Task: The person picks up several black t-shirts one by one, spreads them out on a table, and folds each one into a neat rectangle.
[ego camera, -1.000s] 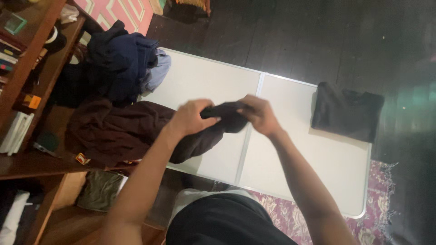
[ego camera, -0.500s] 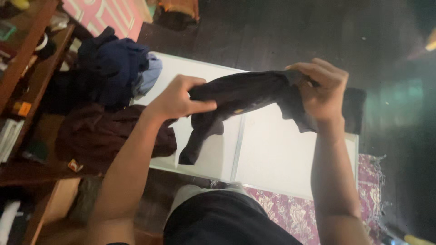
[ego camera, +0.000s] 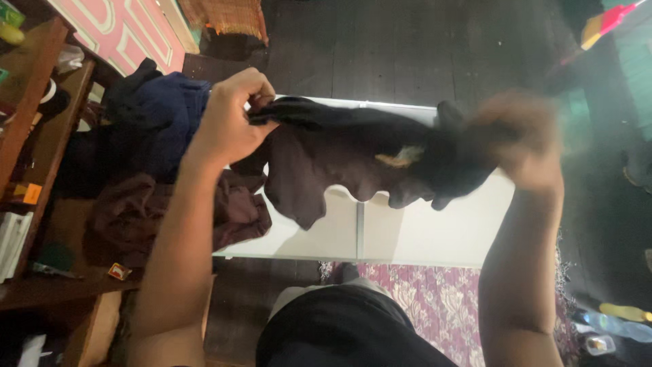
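I hold a dark brown garment [ego camera: 339,160] stretched out in the air above a white folding table [ego camera: 414,238]. My left hand [ego camera: 231,122] pinches its left edge near the table's far left corner. My right hand [ego camera: 523,139], blurred by motion, grips the other end at the right. A small light label shows on the cloth near its middle. The garment hangs in folds between both hands and hides most of the tabletop.
A pile of dark blue and brown clothes [ego camera: 156,156] lies at the table's left end. Wooden shelves [ego camera: 34,136] with small items stand further left. A patterned rug [ego camera: 435,299] lies below the table, with bottles [ego camera: 621,323] at the lower right.
Both hands have moved apart and lifted, spreading the garment wide from a bunched state. The camera view has tilted, and the folded dark garment on the table's right end is now hidden.
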